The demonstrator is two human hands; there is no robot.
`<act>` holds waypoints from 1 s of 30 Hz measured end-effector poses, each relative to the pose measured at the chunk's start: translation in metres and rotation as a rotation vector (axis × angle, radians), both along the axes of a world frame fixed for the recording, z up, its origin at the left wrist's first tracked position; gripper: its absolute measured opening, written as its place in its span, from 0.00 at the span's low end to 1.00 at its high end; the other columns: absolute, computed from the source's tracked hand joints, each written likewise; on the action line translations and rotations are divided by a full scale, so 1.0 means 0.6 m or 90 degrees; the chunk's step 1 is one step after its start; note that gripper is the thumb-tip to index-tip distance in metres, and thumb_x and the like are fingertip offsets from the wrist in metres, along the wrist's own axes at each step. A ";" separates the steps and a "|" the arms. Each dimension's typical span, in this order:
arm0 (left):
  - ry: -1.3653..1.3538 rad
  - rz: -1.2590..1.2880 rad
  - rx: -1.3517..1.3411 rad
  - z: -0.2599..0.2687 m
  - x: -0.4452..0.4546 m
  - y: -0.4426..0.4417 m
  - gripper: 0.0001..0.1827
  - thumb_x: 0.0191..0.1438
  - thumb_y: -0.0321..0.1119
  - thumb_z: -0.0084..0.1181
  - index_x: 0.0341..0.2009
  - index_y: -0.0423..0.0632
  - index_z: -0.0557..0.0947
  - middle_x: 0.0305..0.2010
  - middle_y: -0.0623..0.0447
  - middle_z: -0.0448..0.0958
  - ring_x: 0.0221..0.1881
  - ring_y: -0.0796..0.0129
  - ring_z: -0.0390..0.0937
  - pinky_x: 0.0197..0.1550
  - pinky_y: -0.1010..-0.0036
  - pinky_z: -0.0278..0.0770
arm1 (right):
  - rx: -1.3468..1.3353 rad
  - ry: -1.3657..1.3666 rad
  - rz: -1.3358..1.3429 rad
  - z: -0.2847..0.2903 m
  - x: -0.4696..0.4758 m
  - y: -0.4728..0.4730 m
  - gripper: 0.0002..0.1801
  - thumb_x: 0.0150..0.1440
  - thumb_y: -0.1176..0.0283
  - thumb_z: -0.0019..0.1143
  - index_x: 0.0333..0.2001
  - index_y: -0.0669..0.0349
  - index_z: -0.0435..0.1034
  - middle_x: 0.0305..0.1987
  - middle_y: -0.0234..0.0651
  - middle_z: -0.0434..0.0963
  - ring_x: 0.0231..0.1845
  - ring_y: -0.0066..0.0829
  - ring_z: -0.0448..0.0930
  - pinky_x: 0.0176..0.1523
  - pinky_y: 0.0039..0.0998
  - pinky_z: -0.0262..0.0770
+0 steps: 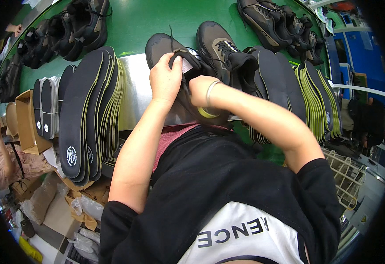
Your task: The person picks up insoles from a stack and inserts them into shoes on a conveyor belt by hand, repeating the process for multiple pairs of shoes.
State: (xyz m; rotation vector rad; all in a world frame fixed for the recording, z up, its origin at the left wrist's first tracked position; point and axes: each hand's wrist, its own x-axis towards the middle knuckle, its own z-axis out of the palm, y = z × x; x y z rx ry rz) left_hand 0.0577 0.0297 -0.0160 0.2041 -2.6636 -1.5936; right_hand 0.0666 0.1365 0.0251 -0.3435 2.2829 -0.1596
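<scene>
Before me a brown and black laced shoe (pixel 161 46) lies with its toe pointing away. My left hand (pixel 167 77) grips its tongue and collar, with the thumb beside a white label (pixel 186 65). At the shoe's opening is my right hand (pixel 200 89), fingers curled and partly hidden inside; a bangle circles that wrist. Below the wrist shows the yellow-green edge of an insole (pixel 208 113), at the heel end of the shoe. The matching shoe (pixel 217 43), with black laces, stands just to the right, touching or nearly touching the first.
Black insoles with yellow-green edges form stacks at left (pixel 83 109) and right (pixel 314 99). More shoes stand in rows on the green table (pixel 136 16) at far left (pixel 90 26) and far right (pixel 268 26). A cardboard box (pixel 30 125) and another person (pixel 17 158) are at left; a wire rack (pixel 346 175) is at right.
</scene>
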 end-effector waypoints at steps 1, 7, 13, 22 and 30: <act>0.002 -0.001 -0.001 -0.003 0.000 0.001 0.16 0.47 0.41 0.49 0.36 0.44 0.77 0.20 0.44 0.74 0.23 0.57 0.73 0.31 0.68 0.70 | -0.036 -0.028 -0.022 0.001 -0.006 0.010 0.15 0.38 0.69 0.49 0.28 0.69 0.73 0.30 0.51 0.74 0.34 0.39 0.77 0.39 0.32 0.72; -0.048 -0.010 0.009 0.000 0.003 0.000 0.17 0.49 0.40 0.50 0.38 0.42 0.76 0.26 0.43 0.76 0.28 0.65 0.74 0.34 0.73 0.69 | -0.089 0.036 -0.021 0.075 0.016 0.068 0.11 0.37 0.64 0.51 0.19 0.61 0.73 0.18 0.44 0.73 0.23 0.39 0.75 0.30 0.34 0.71; 0.055 0.002 0.029 -0.014 0.011 0.007 0.15 0.48 0.41 0.49 0.36 0.45 0.77 0.20 0.44 0.74 0.22 0.56 0.73 0.29 0.68 0.70 | 0.055 0.171 0.061 0.044 0.068 0.028 0.10 0.42 0.72 0.47 0.28 0.64 0.74 0.34 0.47 0.74 0.35 0.39 0.76 0.39 0.33 0.72; -0.021 -0.026 0.069 -0.003 0.016 0.001 0.16 0.49 0.40 0.50 0.38 0.42 0.76 0.27 0.46 0.76 0.29 0.70 0.73 0.34 0.76 0.68 | 0.012 0.203 0.116 -0.021 0.060 0.029 0.10 0.42 0.73 0.47 0.28 0.64 0.74 0.35 0.47 0.72 0.36 0.40 0.75 0.38 0.34 0.73; 0.053 -0.001 0.060 -0.020 0.017 0.004 0.15 0.48 0.41 0.50 0.37 0.46 0.77 0.17 0.47 0.72 0.17 0.66 0.69 0.25 0.72 0.67 | 0.018 0.164 0.111 -0.027 0.065 0.026 0.12 0.42 0.74 0.47 0.31 0.65 0.74 0.37 0.49 0.71 0.39 0.40 0.74 0.42 0.32 0.71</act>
